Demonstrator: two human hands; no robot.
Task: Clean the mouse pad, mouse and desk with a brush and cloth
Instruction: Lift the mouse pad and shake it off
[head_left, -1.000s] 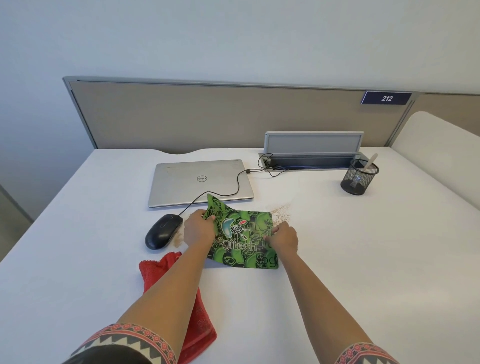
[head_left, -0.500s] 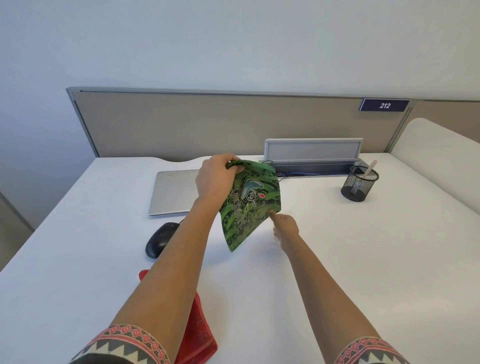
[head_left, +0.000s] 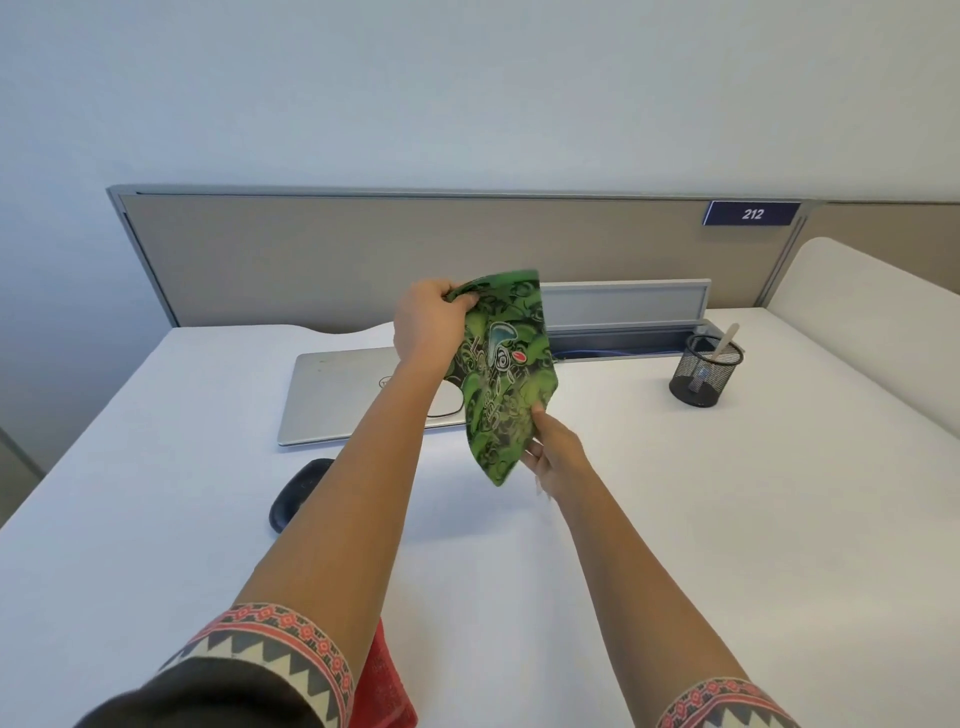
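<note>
The mouse pad (head_left: 501, 374) I hold is a limp sheet with a faintly shiny printed face. The desk (head_left: 675, 519) is smooth matt white, the mouse (head_left: 298, 491) black plastic, the laptop (head_left: 337, 395) matt silver metal, the cloth (head_left: 387, 686) nubbly red, the pen pot (head_left: 701, 382) black wire mesh.

Office cubicle: white desk (head_left: 675, 519), beige partition (head_left: 311, 249) w/ number plate "212" (head_left: 751, 213) upper right, closed laptop (head_left: 337, 395).

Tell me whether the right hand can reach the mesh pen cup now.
Probably yes: nothing stands on the desk between the right hand and the mesh pen cup. But its fingers pinch the lower edge of the mouse pad, so it must let go first.
</note>
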